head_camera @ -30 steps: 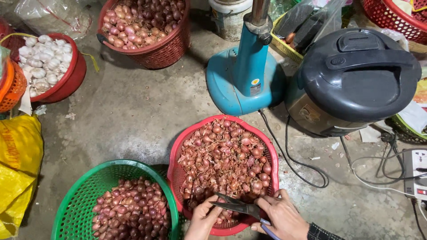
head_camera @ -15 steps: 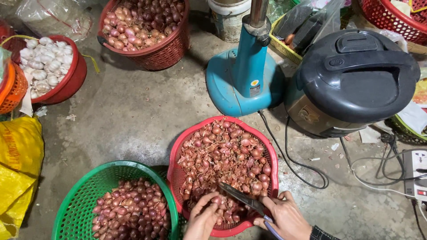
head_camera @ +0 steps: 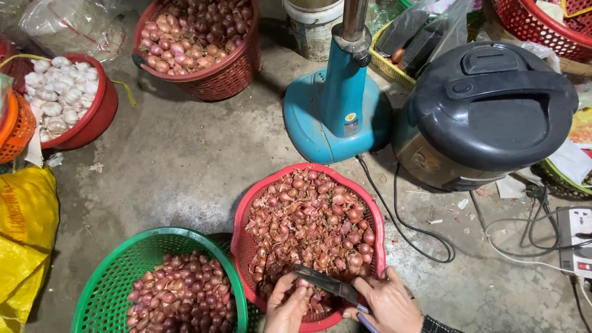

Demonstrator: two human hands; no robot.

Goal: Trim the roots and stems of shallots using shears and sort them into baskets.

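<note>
Bottom edge of frame, centre: both hands work over the near rim of the red basket [head_camera: 240,228]. Right hand [head_camera: 388,305] has its fingers clamped round the handle of a knife [head_camera: 325,282], dark blade pointing toward the left of the frame, lying flat just above the heap. Left hand [head_camera: 287,305] meets the blade tip with fingers curled together on something small at the edge, likely a shallot; what it pinches is too hidden to tell for sure. Working over the basket seems to let the trimmings fall back in.

Red basket is heaped with shallots and loose skins [head_camera: 308,222]. Touching its left side, lower left, a green basket [head_camera: 111,277] holds darker, cleaner-looking shallots, within easy reach of the left hand.

Left edge: yellow sack [head_camera: 24,240].

Middle of frame: bare concrete floor [head_camera: 185,160], a black cable [head_camera: 407,222] looping to the right of the red basket.

Farther up: blue fan base [head_camera: 336,117] at centre; black-lidded cooker [head_camera: 487,111] upper right; power strip [head_camera: 576,237] at right edge. Upper left: red bowl of garlic [head_camera: 68,98]. Top: another red basket of shallots [head_camera: 197,43].
</note>
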